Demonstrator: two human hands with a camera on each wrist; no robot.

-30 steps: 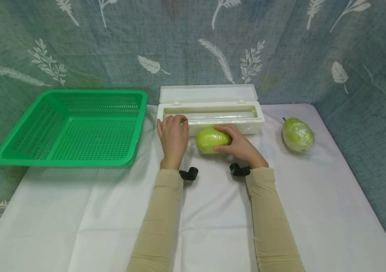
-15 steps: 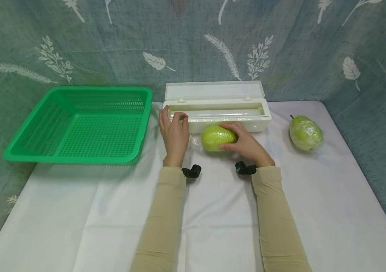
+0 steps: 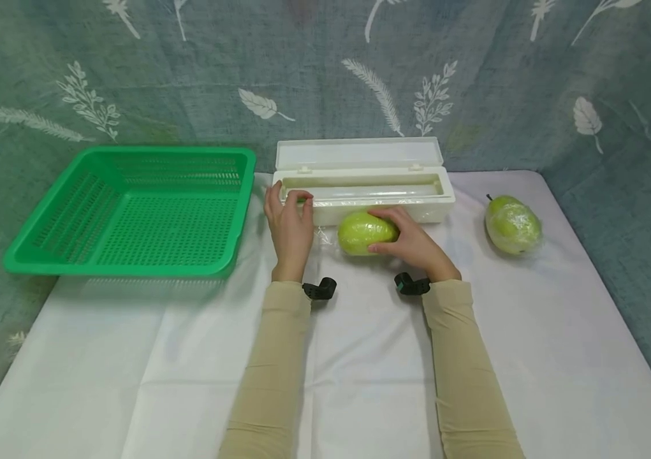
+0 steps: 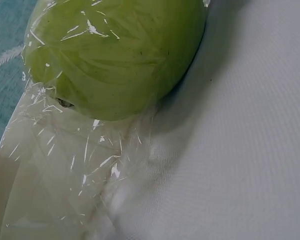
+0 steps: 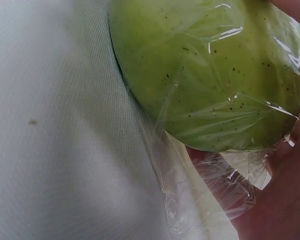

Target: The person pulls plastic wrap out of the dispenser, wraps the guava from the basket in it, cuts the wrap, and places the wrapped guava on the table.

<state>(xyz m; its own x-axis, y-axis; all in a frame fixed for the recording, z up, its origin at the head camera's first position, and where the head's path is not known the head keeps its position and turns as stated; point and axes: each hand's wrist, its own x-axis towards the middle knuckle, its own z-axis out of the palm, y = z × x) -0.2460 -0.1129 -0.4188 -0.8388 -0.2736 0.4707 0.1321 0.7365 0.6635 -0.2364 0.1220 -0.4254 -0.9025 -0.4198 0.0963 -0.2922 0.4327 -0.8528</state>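
Note:
My right hand (image 3: 414,242) grips a green pear (image 3: 364,233) from its right side, thumb in front and fingers behind. Clear cling film covers this pear, with glossy creases in both wrist views. From the pear's left end, loose cling film (image 4: 85,160) stretches away over the white box front. My left hand (image 3: 292,233) is at the left part of the cling film box (image 3: 382,212), thumb and index finger pinching the film by its front edge. The box's lid (image 3: 359,153) is raised at the back, and a pale roll (image 3: 377,191) lies inside.
A green slotted basket (image 3: 118,269) stands at the left. To the right lies a second pear (image 3: 512,224), wrapped in film, its stem pointing away. A white cloth (image 3: 371,370) covers the table, and a leaf-patterned curtain (image 3: 187,83) hangs behind.
The head view has shifted slightly. My left hand has moved a little left along the box's front edge. The right hand's grip on the pear looks the same.

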